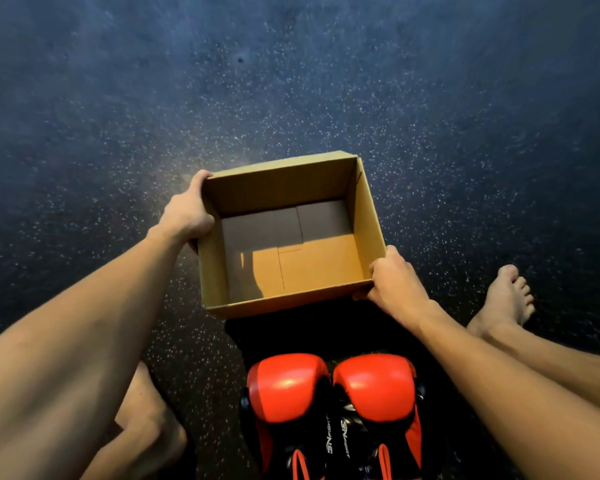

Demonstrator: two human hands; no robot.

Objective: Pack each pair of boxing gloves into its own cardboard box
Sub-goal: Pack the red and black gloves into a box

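While the left hand (187,216) and right hand (397,282) are gripping opposite rims of the empty box (293,299), fingers curled over cardboard, the gloves (329,393) are waiting just nearer, probably needing lifting in next.

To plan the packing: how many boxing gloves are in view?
2. The left glove and the right glove lie side by side, nearer than the box. Others may be out of view.

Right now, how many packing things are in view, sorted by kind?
Open brown cardboard box: 1
Red and black boxing gloves: 2
Total: 3
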